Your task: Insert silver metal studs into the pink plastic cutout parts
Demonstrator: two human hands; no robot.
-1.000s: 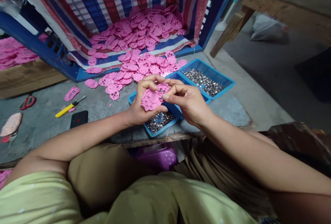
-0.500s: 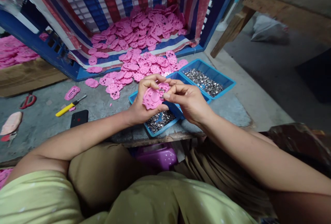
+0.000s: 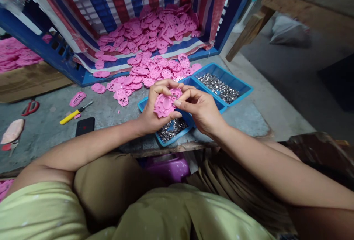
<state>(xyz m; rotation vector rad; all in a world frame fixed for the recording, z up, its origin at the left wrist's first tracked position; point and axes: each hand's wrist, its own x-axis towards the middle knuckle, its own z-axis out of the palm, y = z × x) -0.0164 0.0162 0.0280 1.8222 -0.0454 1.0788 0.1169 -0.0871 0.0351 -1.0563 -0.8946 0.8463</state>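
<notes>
Hands barely shift: small silver piece pressed into the pink part

Left hand (image 3: 152, 116) keeps gripping the pink part (image 3: 164, 106) above the near-edge blue tray (image 3: 143, 103); right hand (image 3: 203, 110) fingers stay pinched at its rim, fitting unfinished.

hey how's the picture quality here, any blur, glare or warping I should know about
Head view: soft, even light, no hard shadows; wide-angle warping bends the blue crate and wooden bench at the edges; the left hand, right hand and pink piece are sharp; the metal bits in the blue tray glint; the far right floor is dim and soft.
</notes>
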